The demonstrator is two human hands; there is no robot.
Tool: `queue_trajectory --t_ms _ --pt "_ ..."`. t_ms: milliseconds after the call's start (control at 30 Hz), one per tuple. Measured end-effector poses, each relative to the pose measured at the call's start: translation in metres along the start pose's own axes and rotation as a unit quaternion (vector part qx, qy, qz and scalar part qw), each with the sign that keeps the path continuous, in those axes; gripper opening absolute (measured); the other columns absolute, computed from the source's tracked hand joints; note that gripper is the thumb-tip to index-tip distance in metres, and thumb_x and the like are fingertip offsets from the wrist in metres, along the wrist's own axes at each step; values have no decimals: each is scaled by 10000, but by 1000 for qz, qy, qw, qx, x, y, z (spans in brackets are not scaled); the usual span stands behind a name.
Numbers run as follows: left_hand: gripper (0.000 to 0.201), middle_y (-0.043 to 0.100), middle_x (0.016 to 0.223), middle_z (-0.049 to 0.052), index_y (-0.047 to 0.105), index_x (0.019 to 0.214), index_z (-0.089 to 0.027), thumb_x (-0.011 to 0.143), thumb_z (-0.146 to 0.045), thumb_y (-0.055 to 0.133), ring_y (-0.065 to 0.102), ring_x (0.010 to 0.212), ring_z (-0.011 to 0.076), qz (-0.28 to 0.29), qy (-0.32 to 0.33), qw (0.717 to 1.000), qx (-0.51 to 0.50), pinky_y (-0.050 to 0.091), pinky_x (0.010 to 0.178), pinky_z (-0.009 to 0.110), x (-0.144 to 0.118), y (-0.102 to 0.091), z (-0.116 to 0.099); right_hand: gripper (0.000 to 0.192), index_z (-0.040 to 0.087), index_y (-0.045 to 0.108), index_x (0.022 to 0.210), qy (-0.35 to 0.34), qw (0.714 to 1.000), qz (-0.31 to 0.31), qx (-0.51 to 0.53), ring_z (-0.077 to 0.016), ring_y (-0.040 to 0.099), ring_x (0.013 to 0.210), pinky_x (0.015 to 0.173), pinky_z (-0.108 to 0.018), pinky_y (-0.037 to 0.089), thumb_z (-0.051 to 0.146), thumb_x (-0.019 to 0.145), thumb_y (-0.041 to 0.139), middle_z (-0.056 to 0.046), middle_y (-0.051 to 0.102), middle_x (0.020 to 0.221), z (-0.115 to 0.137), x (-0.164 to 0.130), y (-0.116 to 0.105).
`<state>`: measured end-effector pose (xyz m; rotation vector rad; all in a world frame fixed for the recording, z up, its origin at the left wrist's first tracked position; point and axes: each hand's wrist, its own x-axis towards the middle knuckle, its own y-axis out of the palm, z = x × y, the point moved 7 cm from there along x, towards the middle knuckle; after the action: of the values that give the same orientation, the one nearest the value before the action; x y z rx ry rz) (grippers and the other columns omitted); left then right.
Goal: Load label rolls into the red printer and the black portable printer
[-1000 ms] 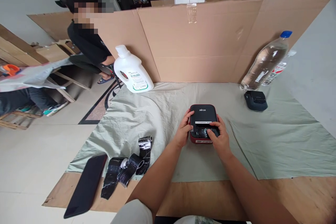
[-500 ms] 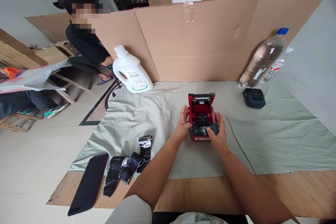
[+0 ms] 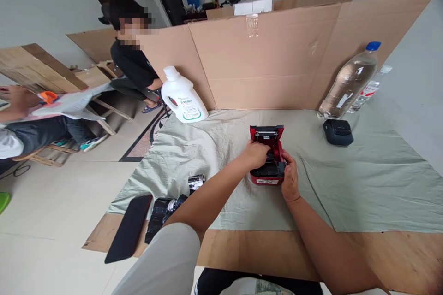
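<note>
Red printer (image 3: 268,166) sits mid-cloth (image 3: 363,184), lid up. Left hand (image 3: 256,154) curled, reaching into its open bay; contents hidden. Right hand (image 3: 290,179) grips printer's right side. Clear bottle (image 3: 348,84) holds water; white jug (image 3: 182,99) capped, contents unseen.

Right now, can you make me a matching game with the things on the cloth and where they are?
Things:
1. white jug
2. clear bottle
3. red printer
4. black phone

Places:
A. between both hands
B. far right, by the cardboard wall
C. near left, on the floor cardboard
D. far left corner of the cloth

Pairs: 1-D, 2-B, 3-A, 4-C
</note>
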<state>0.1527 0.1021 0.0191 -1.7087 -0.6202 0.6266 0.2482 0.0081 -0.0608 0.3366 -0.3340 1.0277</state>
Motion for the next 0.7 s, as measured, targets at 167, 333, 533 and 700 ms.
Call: queue_trajectory --t_ms 167,333,533,700 --pt "177 728 942 172 719 865 -107 797 -177 572 657 965 317 140 -18 983 114 377 964 479 23 15 -11 559 211 474 1315 -50 996 34 -63 -300 402 1337 1111 -553 312 567 885 481 -134 422 1442 8 -1 2" --pt "309 720 979 103 699 986 -141 689 -213 657 653 947 270 83 -26 996 -15 463 871 363 13 -5 -5 656 205 412 1374 -84 991 54 -94 -317 372 1358 1111 -569 305 575 846 536 -149 381 1467 8 -1 4" --pt "342 703 1001 30 681 1019 -180 705 -314 674 652 888 195 221 35 905 -362 511 739 275 -50 -37 26 635 194 436 1358 -97 990 56 -91 -320 373 1356 1115 -566 293 569 853 527 -151 399 1454 7 1 2" --pt "319 700 906 27 678 956 -185 661 -307 690 636 814 196 342 -66 899 -266 498 688 277 -136 -20 81 610 204 454 1345 -84 990 54 -96 -319 362 1365 1112 -566 295 552 851 537 -140 398 1458 6 1 2"
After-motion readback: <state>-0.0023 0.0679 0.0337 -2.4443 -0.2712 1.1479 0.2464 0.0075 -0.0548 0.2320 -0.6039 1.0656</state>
